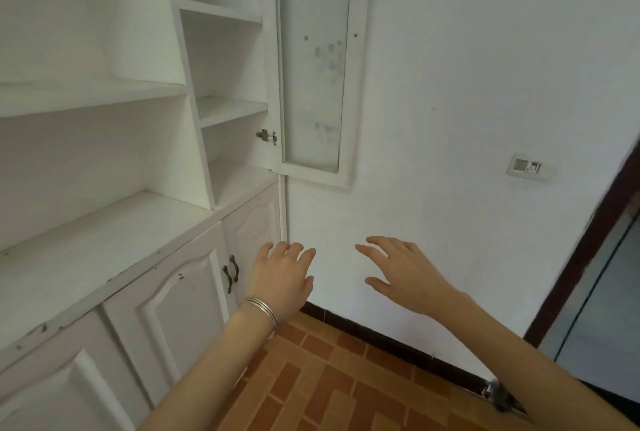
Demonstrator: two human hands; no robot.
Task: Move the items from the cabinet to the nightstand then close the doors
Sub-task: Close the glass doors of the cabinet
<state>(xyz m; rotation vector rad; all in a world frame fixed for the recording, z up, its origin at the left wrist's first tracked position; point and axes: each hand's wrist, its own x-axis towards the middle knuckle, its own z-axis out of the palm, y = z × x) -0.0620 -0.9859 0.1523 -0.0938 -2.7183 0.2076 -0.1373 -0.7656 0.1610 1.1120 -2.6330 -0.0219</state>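
Cabinet door (313,66) hangs open beside white wall (485,66).

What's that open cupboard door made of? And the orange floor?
The open cupboard door looks like frosted glass, cloudy and smudged, in a white painted frame, probably wood. The floor looks like ceramic tile: orange-brown rectangles with thin joints, though it could be patterned vinyl.

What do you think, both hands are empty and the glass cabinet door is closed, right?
Not quite: the head view shows the glass cabinet door swung open, not closed. The left hand and right hand are indeed empty.
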